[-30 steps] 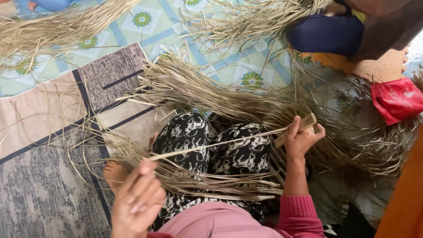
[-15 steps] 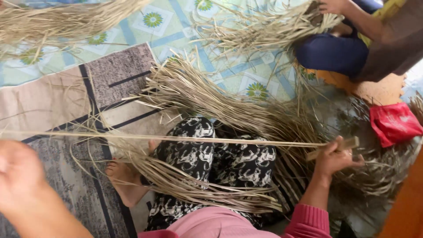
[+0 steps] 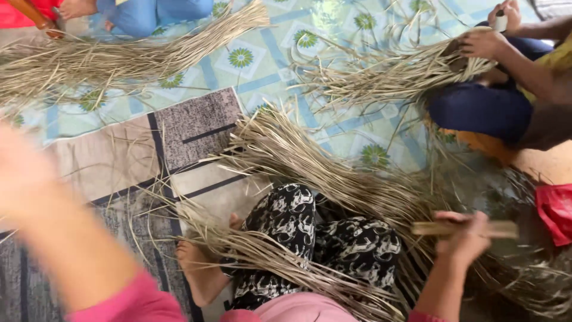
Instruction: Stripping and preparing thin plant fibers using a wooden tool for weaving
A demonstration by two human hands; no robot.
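My right hand (image 3: 466, 237) is closed around a flat wooden stick (image 3: 497, 229) held level at the right. My left hand (image 3: 21, 170) is raised at the far left and heavily blurred, so I cannot make out its grip; its arm has a pink sleeve (image 3: 128, 301). No strip shows between the two hands. A thick bundle of dried pale leaf strips (image 3: 322, 170) runs diagonally past my patterned black-and-white trousers (image 3: 298, 220). More loose strips (image 3: 280, 256) lie across my lap, beside my bare foot (image 3: 193, 268).
Another person sits at the upper right in blue trousers (image 3: 476, 110), hands (image 3: 479, 42) on a separate strip bundle (image 3: 387, 74). A third person's legs (image 3: 149, 13) show at top left by a long bundle (image 3: 119, 56). A red bag (image 3: 557, 209) lies right; a flowered mat (image 3: 262, 56) and a grey-beige rug (image 3: 113, 158) cover the floor.
My left hand has swung far out and up to the left, pulling the single strip away from the stick. My right hand moved slightly right. The camera tilted upward.
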